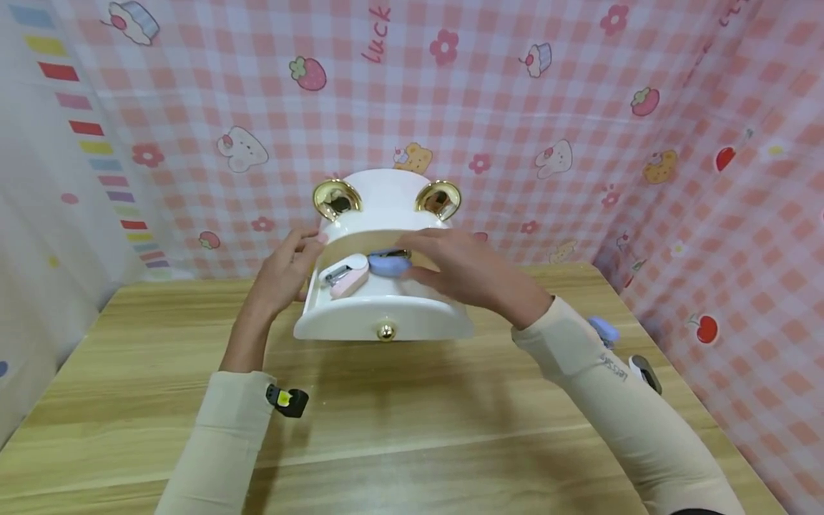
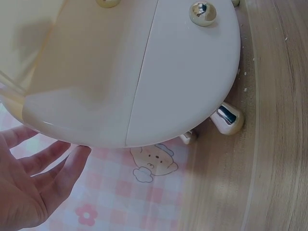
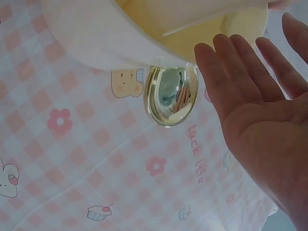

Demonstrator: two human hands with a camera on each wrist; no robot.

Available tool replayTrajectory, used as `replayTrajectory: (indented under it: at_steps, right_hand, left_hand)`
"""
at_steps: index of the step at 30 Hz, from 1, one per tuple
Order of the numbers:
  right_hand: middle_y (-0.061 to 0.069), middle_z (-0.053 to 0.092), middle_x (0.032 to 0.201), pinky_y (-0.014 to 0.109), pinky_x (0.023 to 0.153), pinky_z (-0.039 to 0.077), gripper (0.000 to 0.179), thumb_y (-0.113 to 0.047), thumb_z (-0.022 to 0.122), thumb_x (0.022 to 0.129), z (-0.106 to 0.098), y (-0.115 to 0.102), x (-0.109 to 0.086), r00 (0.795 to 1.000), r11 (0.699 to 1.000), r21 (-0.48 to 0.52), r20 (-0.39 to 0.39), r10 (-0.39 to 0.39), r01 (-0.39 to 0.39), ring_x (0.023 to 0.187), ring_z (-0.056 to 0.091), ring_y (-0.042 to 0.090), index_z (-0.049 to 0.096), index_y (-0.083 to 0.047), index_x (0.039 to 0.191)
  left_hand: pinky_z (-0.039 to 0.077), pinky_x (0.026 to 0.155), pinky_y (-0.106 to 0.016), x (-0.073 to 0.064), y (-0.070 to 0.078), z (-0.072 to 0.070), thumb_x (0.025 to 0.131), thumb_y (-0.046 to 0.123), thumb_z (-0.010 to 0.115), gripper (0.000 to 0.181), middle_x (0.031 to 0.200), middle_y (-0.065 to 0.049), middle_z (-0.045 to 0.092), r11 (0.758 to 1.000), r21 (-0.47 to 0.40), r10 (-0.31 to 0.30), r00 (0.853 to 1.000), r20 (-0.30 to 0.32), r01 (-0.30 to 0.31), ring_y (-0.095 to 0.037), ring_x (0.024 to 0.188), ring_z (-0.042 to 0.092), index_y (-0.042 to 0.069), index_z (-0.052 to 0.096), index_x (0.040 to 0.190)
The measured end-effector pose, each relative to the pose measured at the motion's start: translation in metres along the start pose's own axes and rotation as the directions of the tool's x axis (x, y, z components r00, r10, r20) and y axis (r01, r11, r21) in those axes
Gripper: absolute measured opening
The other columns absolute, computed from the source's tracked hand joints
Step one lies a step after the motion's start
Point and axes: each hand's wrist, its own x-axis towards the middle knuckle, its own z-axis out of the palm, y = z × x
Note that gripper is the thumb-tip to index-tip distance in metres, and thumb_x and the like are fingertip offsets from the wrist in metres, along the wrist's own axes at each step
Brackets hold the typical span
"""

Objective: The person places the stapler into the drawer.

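Note:
A white storage box (image 1: 386, 197) with gold ears stands on the table, its upper front drawer (image 1: 412, 318) pulled out. Inside that drawer lie a white-and-pink mini stapler (image 1: 350, 277) and a blue mini stapler (image 1: 389, 265). My left hand (image 1: 283, 275) touches the box's left side with its fingertips; in the left wrist view, its fingers rest along the rounded wall. My right hand (image 1: 466, 272) reaches over the drawer's right side, close to the blue stapler. In the right wrist view, its fingers (image 3: 240, 72) are extended, with nothing gripped.
On the right of the wooden table (image 1: 399, 436), partly behind my right sleeve, lie another blue stapler (image 1: 604, 329) and a grey-and-white stapler (image 1: 646, 373). Pink checked cloth (image 1: 386, 100) hangs behind and to the right. Gold feet (image 2: 228, 119) hold the box up.

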Motion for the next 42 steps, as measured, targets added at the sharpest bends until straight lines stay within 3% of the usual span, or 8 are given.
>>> replayTrajectory:
  at_steps: [7,13,18,24,28,33,40,42]
  right_hand:
    - [0.015,0.067,0.128,0.045,0.1,0.051,0.036,-0.013,0.073,0.096,-0.01,0.004,-0.016,1.0,1.0,0.003,-0.03,0.009,-0.009,0.119,0.062,0.031,0.066,0.0,0.129]
    - [0.021,0.065,0.129,0.049,0.104,0.048,0.038,-0.014,0.074,0.095,-0.021,0.014,-0.035,0.989,0.999,-0.024,-0.14,0.045,-0.049,0.121,0.06,0.036,0.066,0.005,0.127]
    - [0.019,0.066,0.129,0.051,0.099,0.05,0.036,-0.014,0.072,0.096,-0.03,0.026,-0.05,0.974,0.992,-0.045,-0.202,0.103,-0.115,0.115,0.063,0.034,0.067,0.001,0.128]
    - [0.02,0.062,0.135,0.056,0.102,0.046,0.038,-0.014,0.071,0.097,-0.042,0.04,-0.072,0.955,0.967,-0.08,-0.192,0.224,-0.243,0.124,0.057,0.039,0.064,-0.001,0.132]
    - [0.021,0.061,0.135,0.058,0.104,0.044,0.041,-0.016,0.069,0.098,-0.051,0.052,-0.089,0.923,0.933,-0.074,-0.191,0.333,-0.352,0.125,0.056,0.041,0.061,0.0,0.135]
    - [0.026,0.061,0.132,0.061,0.102,0.043,0.041,-0.016,0.069,0.098,-0.059,0.072,-0.111,0.881,0.897,-0.069,-0.235,0.411,-0.437,0.123,0.055,0.046,0.06,0.003,0.134]
    - [0.031,0.057,0.134,0.066,0.102,0.038,0.044,-0.024,0.063,0.101,-0.06,0.096,-0.143,0.787,0.794,-0.085,-0.233,0.572,-0.602,0.125,0.05,0.05,0.058,0.003,0.135]
    - [0.031,0.058,0.132,0.067,0.1,0.038,0.043,-0.024,0.063,0.101,-0.057,0.102,-0.152,0.775,0.782,-0.089,-0.24,0.584,-0.617,0.123,0.05,0.051,0.059,0.004,0.134]
  left_hand:
    - [0.062,0.067,-0.043,-0.001,0.002,-0.002,0.1,0.068,0.039,0.077,0.148,-0.023,0.044,1.0,-0.001,-0.004,1.0,-0.001,0.004,-0.044,0.129,0.047,0.014,0.037,0.155]
    - [0.062,0.068,-0.045,-0.002,0.005,-0.004,0.1,0.068,0.038,0.077,0.147,-0.023,0.045,1.0,0.005,-0.007,1.0,-0.004,0.007,-0.044,0.127,0.048,0.015,0.037,0.155]
    - [0.062,0.067,-0.045,-0.003,0.007,-0.004,0.1,0.068,0.039,0.076,0.147,-0.023,0.044,1.0,0.003,-0.011,1.0,-0.004,0.011,-0.044,0.127,0.048,0.015,0.037,0.156]
    - [0.062,0.065,-0.044,-0.002,0.011,-0.004,0.1,0.067,0.039,0.076,0.145,-0.023,0.046,1.0,0.003,0.005,1.0,-0.016,-0.005,-0.044,0.126,0.049,0.013,0.04,0.154]
    - [0.062,0.065,-0.044,-0.004,0.013,-0.002,0.1,0.067,0.04,0.076,0.145,-0.024,0.046,1.0,-0.019,-0.002,1.0,-0.005,0.002,-0.044,0.126,0.049,0.013,0.04,0.153]
    - [0.062,0.064,-0.044,-0.005,0.013,0.0,0.1,0.067,0.04,0.076,0.147,-0.024,0.045,1.0,-0.019,-0.005,1.0,-0.003,0.004,-0.045,0.127,0.048,0.013,0.04,0.153]
    - [0.062,0.065,-0.043,-0.005,0.015,0.002,0.1,0.068,0.04,0.077,0.147,-0.022,0.045,1.0,-0.027,-0.007,1.0,0.007,0.007,-0.044,0.128,0.048,0.014,0.039,0.154]
    - [0.062,0.065,-0.043,-0.006,0.015,0.003,0.1,0.068,0.04,0.076,0.147,-0.022,0.045,1.0,-0.03,-0.007,1.0,0.01,0.007,-0.044,0.128,0.048,0.014,0.039,0.154]
